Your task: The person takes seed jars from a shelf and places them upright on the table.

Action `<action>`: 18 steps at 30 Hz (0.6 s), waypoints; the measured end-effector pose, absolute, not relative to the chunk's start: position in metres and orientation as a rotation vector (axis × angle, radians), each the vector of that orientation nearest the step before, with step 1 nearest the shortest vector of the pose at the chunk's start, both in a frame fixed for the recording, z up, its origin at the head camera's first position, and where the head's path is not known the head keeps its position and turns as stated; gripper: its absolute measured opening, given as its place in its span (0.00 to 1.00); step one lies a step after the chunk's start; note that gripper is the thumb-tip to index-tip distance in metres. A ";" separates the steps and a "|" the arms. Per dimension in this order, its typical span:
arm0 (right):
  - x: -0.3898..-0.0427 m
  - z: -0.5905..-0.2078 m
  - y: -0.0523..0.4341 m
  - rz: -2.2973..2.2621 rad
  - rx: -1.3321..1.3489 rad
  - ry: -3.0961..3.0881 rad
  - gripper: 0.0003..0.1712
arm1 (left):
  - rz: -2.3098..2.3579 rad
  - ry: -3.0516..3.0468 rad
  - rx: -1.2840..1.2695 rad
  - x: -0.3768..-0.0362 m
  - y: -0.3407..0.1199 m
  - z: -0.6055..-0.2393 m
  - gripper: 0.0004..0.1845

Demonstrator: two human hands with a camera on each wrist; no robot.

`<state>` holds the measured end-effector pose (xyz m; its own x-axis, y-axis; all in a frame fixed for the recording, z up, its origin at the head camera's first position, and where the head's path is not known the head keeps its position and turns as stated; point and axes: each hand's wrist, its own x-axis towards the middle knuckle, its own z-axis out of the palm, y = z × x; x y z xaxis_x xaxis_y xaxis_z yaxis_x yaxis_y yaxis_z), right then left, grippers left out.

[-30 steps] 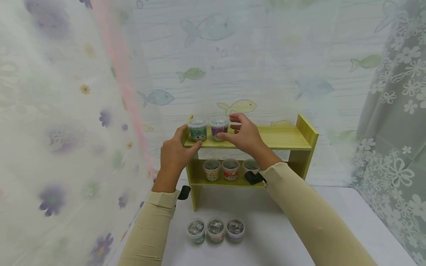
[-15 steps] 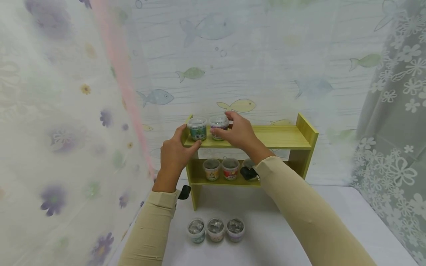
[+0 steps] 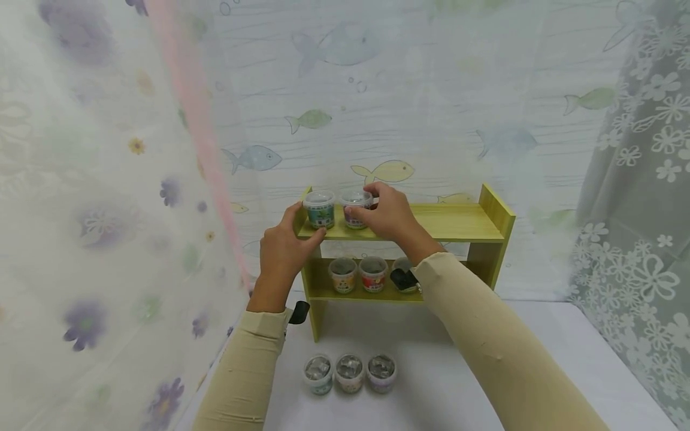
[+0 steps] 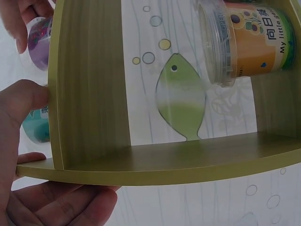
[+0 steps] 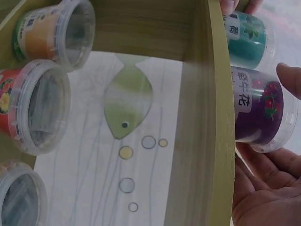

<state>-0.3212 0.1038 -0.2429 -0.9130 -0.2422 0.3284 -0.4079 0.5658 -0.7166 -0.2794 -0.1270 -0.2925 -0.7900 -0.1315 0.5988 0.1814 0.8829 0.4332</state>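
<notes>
Both arms outstretched, left hand (image 3: 282,248) and right hand (image 3: 390,216) in curled grip.

This looks like a small staged recording corner, not a real lived-in room. Thin plastic curtains close it on three sides: a fish curtain (image 3: 345,108) behind, a flower curtain (image 3: 91,197) on the left, a white lace-like one (image 3: 641,197) on the right. A little yellow-green wooden shelf (image 3: 458,222) stands on a white table (image 3: 539,359), with small lidded plastic tubs (image 3: 350,373) set in neat rows.
</notes>
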 end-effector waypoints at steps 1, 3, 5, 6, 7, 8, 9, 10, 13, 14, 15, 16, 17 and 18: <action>-0.321 -0.242 0.104 1.280 0.540 -2.604 0.45 | -0.634 -2.399 -0.036 -0.280 -0.127 -0.293 0.42; -0.321 -0.242 0.105 1.302 0.533 -2.604 0.44 | -0.639 -2.390 -0.040 -0.280 -0.127 -0.293 0.42; -0.320 -0.241 0.106 1.324 0.529 -2.602 0.44 | -0.640 -2.387 -0.038 -0.281 -0.127 -0.293 0.42; -0.320 -0.240 0.107 1.333 0.526 -2.604 0.43 | -0.641 -2.385 -0.036 -0.281 -0.128 -0.293 0.42; -0.320 -0.240 0.108 1.337 0.521 -2.605 0.43 | -0.641 -2.385 -0.035 -0.281 -0.128 -0.293 0.42; -0.320 -0.240 0.109 1.343 0.517 -2.606 0.43 | -0.641 -2.385 -0.033 -0.281 -0.128 -0.294 0.42; -0.320 -0.240 0.110 1.350 0.513 -2.608 0.43 | -0.639 -2.387 -0.030 -0.281 -0.128 -0.294 0.42; -0.320 -0.240 0.111 1.353 0.507 -2.610 0.43 | -0.637 -2.389 -0.027 -0.281 -0.128 -0.294 0.42; -0.320 -0.240 0.113 1.362 0.488 -2.614 0.43 | -0.635 -2.391 -0.027 -0.282 -0.127 -0.294 0.43; -0.320 -0.240 0.114 1.369 0.483 -2.615 0.42 | -0.634 -2.391 -0.029 -0.282 -0.127 -0.294 0.43; -0.320 -0.240 0.115 1.374 0.479 -2.617 0.42 | -0.632 -2.389 -0.031 -0.282 -0.127 -0.294 0.43; -0.320 -0.240 0.116 1.375 0.474 -2.619 0.42 | -0.631 -2.386 -0.034 -0.282 -0.127 -0.294 0.43; -0.319 -0.239 0.117 1.381 0.472 -2.621 0.42 | -0.632 -2.383 -0.038 -0.283 -0.127 -0.294 0.42; -0.319 -0.239 0.118 1.387 0.471 -2.624 0.42 | -0.632 -2.378 -0.043 -0.283 -0.127 -0.294 0.42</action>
